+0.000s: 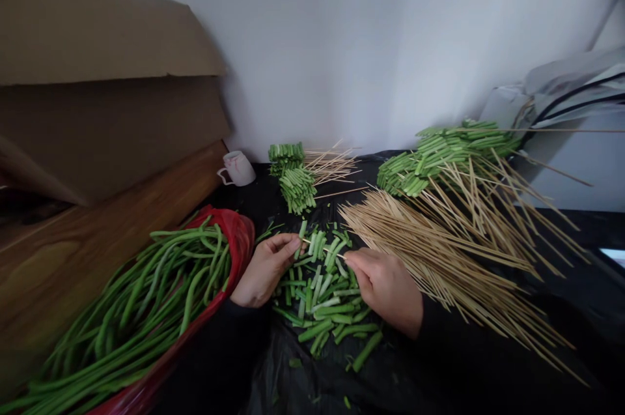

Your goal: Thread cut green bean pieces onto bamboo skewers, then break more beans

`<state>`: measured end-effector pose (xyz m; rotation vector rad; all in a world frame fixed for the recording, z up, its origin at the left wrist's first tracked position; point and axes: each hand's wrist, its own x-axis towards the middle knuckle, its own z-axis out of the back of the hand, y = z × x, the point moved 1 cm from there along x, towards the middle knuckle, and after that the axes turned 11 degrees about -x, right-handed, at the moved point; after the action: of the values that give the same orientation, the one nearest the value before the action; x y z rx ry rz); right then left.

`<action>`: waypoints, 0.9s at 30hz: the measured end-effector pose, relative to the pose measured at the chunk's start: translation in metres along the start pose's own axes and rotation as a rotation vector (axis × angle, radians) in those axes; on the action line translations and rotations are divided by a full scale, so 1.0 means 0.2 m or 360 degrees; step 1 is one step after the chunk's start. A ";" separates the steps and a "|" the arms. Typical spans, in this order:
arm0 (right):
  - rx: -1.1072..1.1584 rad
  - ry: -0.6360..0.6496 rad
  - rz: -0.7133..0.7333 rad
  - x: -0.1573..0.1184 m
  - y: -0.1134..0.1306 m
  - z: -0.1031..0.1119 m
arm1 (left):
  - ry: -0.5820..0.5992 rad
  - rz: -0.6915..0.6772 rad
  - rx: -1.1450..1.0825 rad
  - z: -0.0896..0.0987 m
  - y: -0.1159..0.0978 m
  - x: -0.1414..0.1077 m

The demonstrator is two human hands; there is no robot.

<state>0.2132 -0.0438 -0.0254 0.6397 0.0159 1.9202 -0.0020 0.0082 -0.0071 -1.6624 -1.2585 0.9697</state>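
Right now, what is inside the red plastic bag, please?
Long green beans, uncut as far as I can see, fill the open mouth of the red plastic bag. Whatever lies beneath the top beans is covered, so I cannot tell.

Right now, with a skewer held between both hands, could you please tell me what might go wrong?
The left hand pinches a green piece near one end of the skewer, so the tip might prick a finger. The right hand is close beside the skewer pile, and the dark sleeve could snag it.

Black sheeting [273, 382] carries cut green beans [336, 314].
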 end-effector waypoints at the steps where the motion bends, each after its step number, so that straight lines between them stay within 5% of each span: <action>1: -0.0016 0.0001 0.0001 0.00 0.00 0.00 | -0.0008 0.0004 0.0021 0.00 0.01 0.00; 10: -0.0064 0.0024 -0.0003 0.00 0.01 0.00 | -0.0114 -0.0047 0.0286 0.02 0.04 0.00; 21: 0.0041 -0.0034 -0.0010 0.02 -0.02 0.00 | 0.0045 -0.0053 0.0278 -0.03 0.04 -0.01; 27: 0.0119 -0.0225 -0.0125 0.07 -0.10 0.02 | -0.0177 -0.0424 0.0665 -0.01 0.01 0.01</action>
<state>0.2283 -0.0253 -0.0215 0.8124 0.0232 1.8018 0.0012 0.0093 -0.0083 -1.1034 -1.2123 1.0826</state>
